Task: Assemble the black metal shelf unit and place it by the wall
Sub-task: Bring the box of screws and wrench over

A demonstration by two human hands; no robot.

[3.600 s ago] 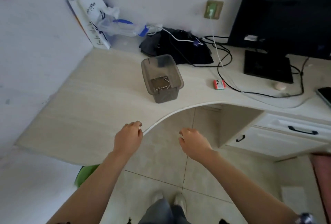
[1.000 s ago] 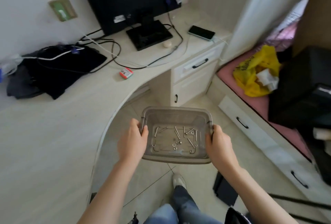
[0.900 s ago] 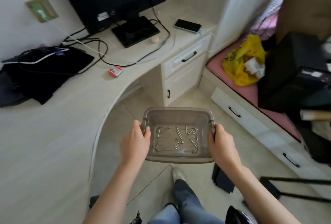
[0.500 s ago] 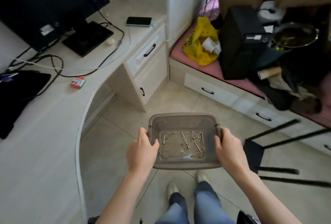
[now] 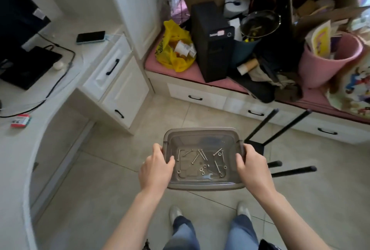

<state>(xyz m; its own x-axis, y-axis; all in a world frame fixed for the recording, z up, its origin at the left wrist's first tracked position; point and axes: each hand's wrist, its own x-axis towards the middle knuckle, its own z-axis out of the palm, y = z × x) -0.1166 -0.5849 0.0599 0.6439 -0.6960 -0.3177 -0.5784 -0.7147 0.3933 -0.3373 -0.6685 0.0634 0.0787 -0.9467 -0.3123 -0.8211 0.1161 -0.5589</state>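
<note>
Translucent bin point(image 5: 200, 130) carried farther from the desk point(image 5: 18, 149) since the prior frame. Black shelf frame point(image 5: 257, 146) lies on the floor, just right of the bin. Left hand point(image 5: 156, 167) and right hand point(image 5: 252, 167) grip opposite rims, fingers curled; bolts point(image 5: 202, 154) and small wrench point(image 5: 205, 178) lie inside.

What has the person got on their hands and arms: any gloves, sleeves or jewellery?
Nothing that shows. The left hand and the right hand are bare, with no gloves and no rings visible. Both forearms are uncovered all the way down to the bottom edge of the picture, so no sleeve, watch or bracelet is in view.
</note>
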